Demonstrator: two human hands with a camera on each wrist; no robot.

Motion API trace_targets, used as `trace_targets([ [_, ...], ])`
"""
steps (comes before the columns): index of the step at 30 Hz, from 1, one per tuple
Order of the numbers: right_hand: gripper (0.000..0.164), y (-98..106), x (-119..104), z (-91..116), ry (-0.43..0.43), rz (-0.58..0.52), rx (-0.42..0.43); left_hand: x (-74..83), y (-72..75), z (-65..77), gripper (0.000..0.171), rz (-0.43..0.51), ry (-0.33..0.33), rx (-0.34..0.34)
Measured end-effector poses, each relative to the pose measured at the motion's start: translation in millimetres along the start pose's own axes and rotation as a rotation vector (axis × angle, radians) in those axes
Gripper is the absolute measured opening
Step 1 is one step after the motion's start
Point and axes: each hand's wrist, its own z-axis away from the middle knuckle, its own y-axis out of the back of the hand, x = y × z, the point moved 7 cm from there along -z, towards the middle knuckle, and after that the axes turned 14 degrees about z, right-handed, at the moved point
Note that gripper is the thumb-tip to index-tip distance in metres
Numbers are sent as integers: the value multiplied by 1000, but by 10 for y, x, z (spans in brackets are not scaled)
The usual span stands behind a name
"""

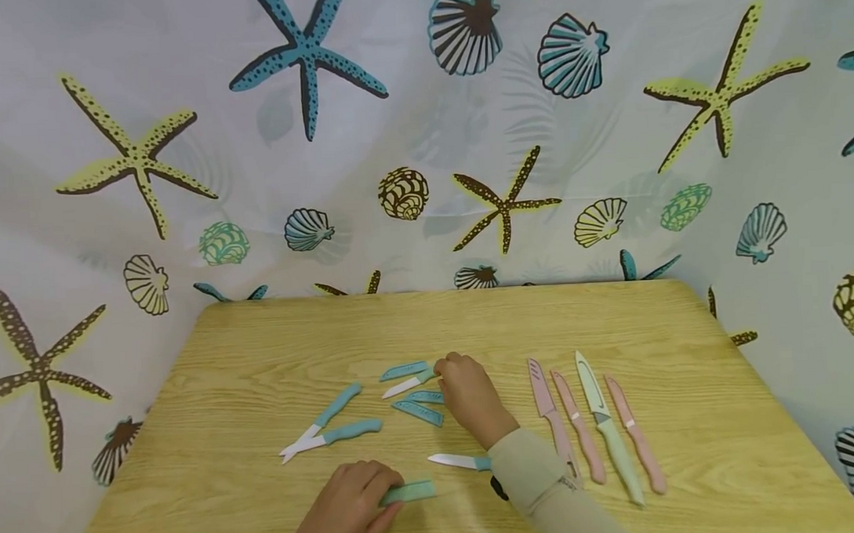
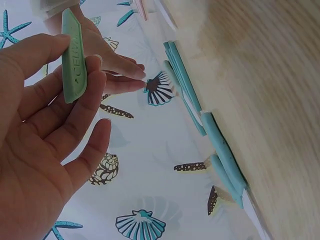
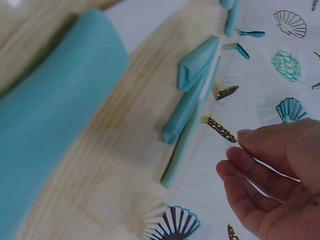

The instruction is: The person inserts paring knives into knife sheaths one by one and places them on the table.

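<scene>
My left hand (image 1: 353, 496) holds a light green knife sheath (image 1: 415, 490) low over the front of the table; in the left wrist view the sheath (image 2: 74, 60) is pinched between thumb and fingers, with raised lettering on its side. At a knife with a white blade and green handle (image 1: 427, 373) is my right hand (image 1: 468, 394). The right wrist view shows the fingers (image 3: 240, 165) loosely bent, apart from that green handle (image 3: 181, 150), with nothing between them. Blue sheaths (image 1: 419, 413) lie beside this knife. Another white-bladed blue knife (image 1: 453, 460) lies under the right forearm, its handle partly hidden.
Two blue-handled knives (image 1: 341, 403) lie left with their white blades crossing. On the right, pink knives (image 1: 575, 418) and a longer green knife (image 1: 620, 456) lie side by side. A patterned cloth (image 1: 408, 126) hangs behind the wooden table (image 1: 246, 343).
</scene>
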Motion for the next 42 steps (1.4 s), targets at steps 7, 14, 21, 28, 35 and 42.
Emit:
trace_targets([
  [7,12,-145,15,-103,25,67,1,17,-31,22,19,15,4,-22],
  [14,16,-200,-31,-213,99,95,12,32,-17,52,18,1,-25,-20],
  [21,17,-277,-37,-266,74,90,-38,44,-20,55,16,-6,-46,-11],
  [28,22,-278,-48,-268,80,63,-50,42,-20,56,19,-3,-37,-15],
  [35,35,-333,-35,-266,90,28,-95,42,-24,56,18,0,-23,-32],
  [42,12,-368,-28,-250,103,45,-99,30,-34,78,21,-3,-15,-36],
])
